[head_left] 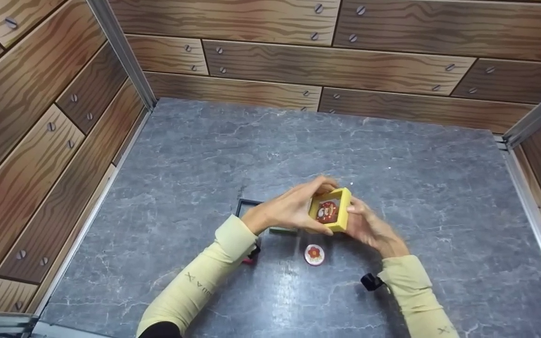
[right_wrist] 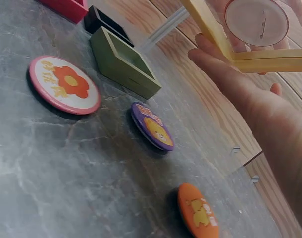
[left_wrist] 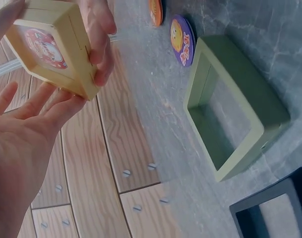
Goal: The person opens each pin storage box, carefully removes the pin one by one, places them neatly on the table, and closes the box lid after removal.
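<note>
Both hands hold a small yellow display frame [head_left: 344, 211] up above the table. Inside its window sits a round red badge [head_left: 328, 212] with a cartoon figure; the right wrist view shows the badge's pale back with a pin. My left hand [head_left: 291, 206] grips the frame from the left, thumb at the lower edge and fingers at the upper one. On the other side my right hand [head_left: 367, 227] holds the frame, its thumb at the right edge. Below them on the table lies a white badge [head_left: 314, 255] with a red flower and pink rim.
A green frame [left_wrist: 260, 94] stands near a dark frame [left_wrist: 265, 208] on the table, partly hidden by the left arm in the head view. A red frame [right_wrist: 72, 6] is beside them. Purple [right_wrist: 155, 128] and orange [right_wrist: 198, 212] badges lie nearby. Wood-patterned walls [head_left: 270, 61] enclose the table.
</note>
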`<control>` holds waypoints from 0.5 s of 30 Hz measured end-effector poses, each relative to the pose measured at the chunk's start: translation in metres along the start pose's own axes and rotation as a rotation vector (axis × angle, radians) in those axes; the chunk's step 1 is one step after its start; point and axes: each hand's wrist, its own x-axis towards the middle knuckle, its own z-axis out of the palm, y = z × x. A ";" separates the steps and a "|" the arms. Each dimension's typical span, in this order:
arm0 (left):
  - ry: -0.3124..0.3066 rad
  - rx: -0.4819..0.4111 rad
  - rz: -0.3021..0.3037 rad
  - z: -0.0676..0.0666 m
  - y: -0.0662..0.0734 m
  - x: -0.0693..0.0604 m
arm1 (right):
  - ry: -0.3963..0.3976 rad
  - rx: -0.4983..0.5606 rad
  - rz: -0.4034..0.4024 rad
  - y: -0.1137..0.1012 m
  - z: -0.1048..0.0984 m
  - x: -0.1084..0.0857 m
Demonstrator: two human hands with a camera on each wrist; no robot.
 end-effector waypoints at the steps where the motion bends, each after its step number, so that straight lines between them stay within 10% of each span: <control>1: 0.004 0.004 0.002 0.000 0.000 -0.001 | -0.001 -0.002 -0.002 0.001 0.000 0.000; 15: -0.003 0.046 -0.065 0.001 0.005 -0.015 | -0.009 0.041 -0.028 0.017 0.000 -0.004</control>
